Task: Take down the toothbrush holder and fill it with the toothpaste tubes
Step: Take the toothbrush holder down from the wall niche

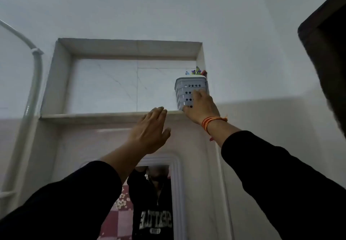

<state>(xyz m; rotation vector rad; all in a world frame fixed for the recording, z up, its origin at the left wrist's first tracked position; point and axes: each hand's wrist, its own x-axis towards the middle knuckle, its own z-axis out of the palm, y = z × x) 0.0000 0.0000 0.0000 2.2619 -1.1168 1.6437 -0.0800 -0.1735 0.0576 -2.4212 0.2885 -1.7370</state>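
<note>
A grey perforated toothbrush holder [187, 89] stands at the right end of a recessed wall niche, on its marble ledge [89, 116]. Colourful tops of toothbrushes or tubes [197, 71] stick out of it. My right hand [201, 106], with an orange thread on the wrist, lies against the holder's lower front, fingers wrapped on it. My left hand [148, 129] is raised just below the ledge, left of the holder, fingers apart and empty. No separate toothpaste tubes are in view.
A white-framed mirror [153, 202] hangs below the niche and reflects a person in a black sweatshirt. A pale pipe [32, 93] runs down the left wall. A dark door frame [325, 56] stands at the right edge.
</note>
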